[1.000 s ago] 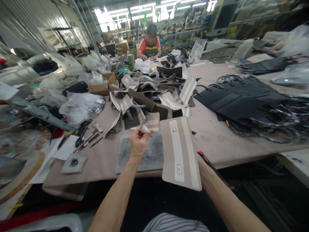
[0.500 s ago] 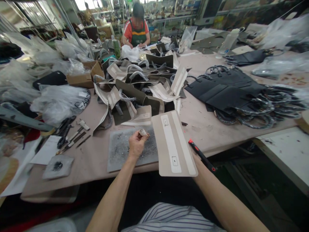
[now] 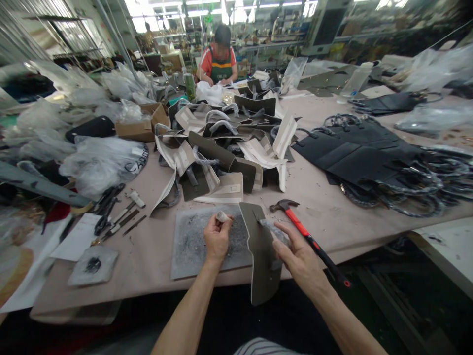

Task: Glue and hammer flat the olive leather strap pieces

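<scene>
My left hand (image 3: 217, 238) is closed round a short, pale cylindrical tool (image 3: 222, 216), its blunt round end facing up. It is over a grey, scuffed board (image 3: 185, 256) at the table's front edge. My right hand (image 3: 298, 254) grips an olive-grey bag panel (image 3: 263, 266) by its plastic-wrapped handle (image 3: 275, 230). The panel is tilted on edge beside the board, its dark outer face towards my right hand. Just beyond that hand lies a claw hammer (image 3: 301, 227) with a red and black handle, which sticks out over the table edge.
Loose bag panels (image 3: 210, 148) with wrapped handles are heaped mid-table. Black bags (image 3: 362, 153) lie stacked at right. Pliers (image 3: 105, 207) and other tools, a cardboard box (image 3: 138, 129) and plastic bags (image 3: 92, 162) are at left. A co-worker (image 3: 219, 61) sits across the table.
My right hand has turned the panel from its pale, taped inner face to its dark outer face, uncovering the hammer's head. My left hand still holds the cylindrical tool. The camera view has shifted.
</scene>
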Demonstrator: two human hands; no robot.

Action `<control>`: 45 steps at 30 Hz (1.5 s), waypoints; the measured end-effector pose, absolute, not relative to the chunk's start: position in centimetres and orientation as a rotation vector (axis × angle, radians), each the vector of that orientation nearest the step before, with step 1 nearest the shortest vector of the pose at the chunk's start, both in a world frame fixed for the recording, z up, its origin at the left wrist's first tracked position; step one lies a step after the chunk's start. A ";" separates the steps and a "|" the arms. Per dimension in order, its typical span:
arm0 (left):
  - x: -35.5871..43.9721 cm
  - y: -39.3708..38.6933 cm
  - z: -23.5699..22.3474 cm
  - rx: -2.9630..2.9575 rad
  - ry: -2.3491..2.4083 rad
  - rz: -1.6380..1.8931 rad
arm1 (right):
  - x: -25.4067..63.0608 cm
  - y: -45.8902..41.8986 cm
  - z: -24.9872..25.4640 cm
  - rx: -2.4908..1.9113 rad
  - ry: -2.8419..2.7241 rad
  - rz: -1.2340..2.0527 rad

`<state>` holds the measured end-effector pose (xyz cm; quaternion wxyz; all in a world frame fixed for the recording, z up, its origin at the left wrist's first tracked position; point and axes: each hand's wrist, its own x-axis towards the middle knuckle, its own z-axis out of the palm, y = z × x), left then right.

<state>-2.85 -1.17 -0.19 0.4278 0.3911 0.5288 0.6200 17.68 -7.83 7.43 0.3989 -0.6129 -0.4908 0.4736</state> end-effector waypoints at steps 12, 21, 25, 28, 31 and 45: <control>-1.5 0.4 1.7 1.015 1.095 1.402 | 12.8 -8.8 3.3 -1.905 -2.090 0.827; 0.8 2.1 0.2 1.146 1.060 1.147 | 15.1 -8.4 4.9 -1.718 -1.863 1.102; 0.6 2.2 -0.1 1.136 1.062 1.150 | 19.5 -7.5 3.7 -1.833 -1.740 0.668; 0.7 2.3 0.0 1.168 1.075 1.140 | 23.6 -6.6 2.5 -2.037 -1.894 0.174; 1.0 2.3 0.1 1.200 1.099 1.138 | 26.6 -6.2 1.4 -2.241 -2.047 -0.008; 0.7 2.2 0.6 1.604 1.142 1.026 | 25.8 -4.4 5.7 -1.649 -0.721 1.851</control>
